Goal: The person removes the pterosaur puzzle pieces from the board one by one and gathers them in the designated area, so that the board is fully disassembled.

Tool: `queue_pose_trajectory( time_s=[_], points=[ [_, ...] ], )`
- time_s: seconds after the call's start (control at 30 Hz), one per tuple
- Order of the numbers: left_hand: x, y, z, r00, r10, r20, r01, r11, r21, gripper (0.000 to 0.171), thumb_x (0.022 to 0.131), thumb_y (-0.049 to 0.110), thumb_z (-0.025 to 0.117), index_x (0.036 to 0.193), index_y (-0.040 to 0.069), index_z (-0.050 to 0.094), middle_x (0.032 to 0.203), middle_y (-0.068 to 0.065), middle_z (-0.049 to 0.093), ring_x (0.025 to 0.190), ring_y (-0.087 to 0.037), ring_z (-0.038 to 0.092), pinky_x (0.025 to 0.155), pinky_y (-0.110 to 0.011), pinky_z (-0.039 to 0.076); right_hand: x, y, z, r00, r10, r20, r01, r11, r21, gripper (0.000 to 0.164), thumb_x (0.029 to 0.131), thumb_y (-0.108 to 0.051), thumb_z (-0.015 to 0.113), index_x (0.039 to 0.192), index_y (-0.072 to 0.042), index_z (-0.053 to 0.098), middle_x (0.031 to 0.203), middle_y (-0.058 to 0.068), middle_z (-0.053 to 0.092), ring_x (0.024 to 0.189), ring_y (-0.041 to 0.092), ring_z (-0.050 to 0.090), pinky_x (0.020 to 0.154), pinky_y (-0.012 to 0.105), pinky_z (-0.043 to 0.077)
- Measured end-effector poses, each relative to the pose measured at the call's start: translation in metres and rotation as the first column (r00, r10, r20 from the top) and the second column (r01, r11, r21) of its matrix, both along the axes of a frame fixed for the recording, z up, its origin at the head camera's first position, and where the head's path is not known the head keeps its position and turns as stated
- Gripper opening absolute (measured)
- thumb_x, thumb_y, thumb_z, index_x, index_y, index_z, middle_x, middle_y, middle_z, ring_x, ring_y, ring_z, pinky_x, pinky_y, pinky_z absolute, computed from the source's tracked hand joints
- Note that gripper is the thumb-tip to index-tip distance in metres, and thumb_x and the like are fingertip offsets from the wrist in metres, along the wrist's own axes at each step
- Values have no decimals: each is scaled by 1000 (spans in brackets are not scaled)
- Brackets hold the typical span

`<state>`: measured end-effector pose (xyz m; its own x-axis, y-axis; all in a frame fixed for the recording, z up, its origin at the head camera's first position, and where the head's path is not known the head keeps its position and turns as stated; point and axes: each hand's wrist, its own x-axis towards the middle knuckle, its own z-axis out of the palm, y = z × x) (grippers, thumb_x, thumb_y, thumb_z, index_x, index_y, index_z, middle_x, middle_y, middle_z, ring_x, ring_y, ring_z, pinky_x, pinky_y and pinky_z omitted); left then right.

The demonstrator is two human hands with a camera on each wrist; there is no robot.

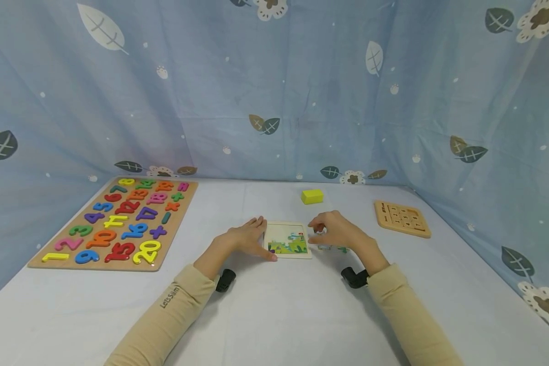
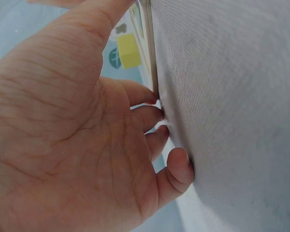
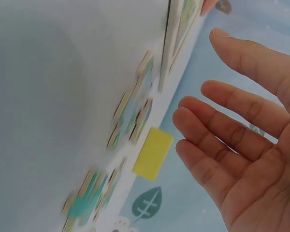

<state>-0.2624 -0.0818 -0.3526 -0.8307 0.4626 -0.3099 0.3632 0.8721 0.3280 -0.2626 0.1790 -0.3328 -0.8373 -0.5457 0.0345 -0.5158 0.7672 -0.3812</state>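
A small wooden jigsaw board point(image 1: 278, 233) lies on the white table, with a green and colourful picture partly filled in at its lower side. My left hand point(image 1: 250, 238) rests along the board's left edge, thumb at the lower corner; in the left wrist view its fingertips touch the table beside the board. Just right of the board, my right hand point(image 1: 337, 231) hovers with loosely bent fingers. Nothing lies between its thumb and fingers in the right wrist view. Loose jigsaw pieces point(image 3: 84, 203) lie flat on the table below it, partly hidden by the hand in the head view.
Behind the board stands a yellow block point(image 1: 312, 196). A large number board point(image 1: 174, 231) with colourful raised numerals is at the left. To the right is a small wooden board point(image 1: 402, 218) with digits. A patterned blue curtain point(image 1: 302, 91) hangs along the table's back edge.
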Motion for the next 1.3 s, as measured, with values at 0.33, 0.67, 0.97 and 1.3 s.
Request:
queue_pose_trajectory(
  time_s=[0.33,0.67,0.97,1.3],
  points=[
    [-1,3,-3,1000,2,4,-2,1000,-27,109,81,63,65,155,5,9,163,-11,4,151,-28,6,111,-63,23,-1,-25,0,999,-9,40,8,1000,25,37,83,-19,74,113,1,69,104,10,70,92,22,61,78,32,52],
    [-2,2,-5,1000,4,1,-4,1000,-31,110,80,63,65,155,5,10,163,-12,5,151,-28,7,111,-63,24,-6,-41,-3,995,-72,74,67,995,69,40,82,-25,77,115,-3,69,107,7,70,94,18,61,80,31,53],
    [-1,2,-4,1000,-3,5,3,1000,-28,109,81,63,64,155,6,8,163,-11,3,151,-28,5,112,-62,23,-11,-41,-9,993,-85,77,79,994,75,41,82,-25,77,115,-2,70,96,6,68,83,13,59,75,28,52],
    [-1,2,0,1000,1,16,0,1000,-18,109,82,62,64,155,5,7,163,-12,2,151,-29,4,113,-60,21,-12,-40,-12,999,-21,41,17,995,98,37,85,-24,74,114,-2,71,87,5,61,73,12,50,66,23,44]
  ],
)
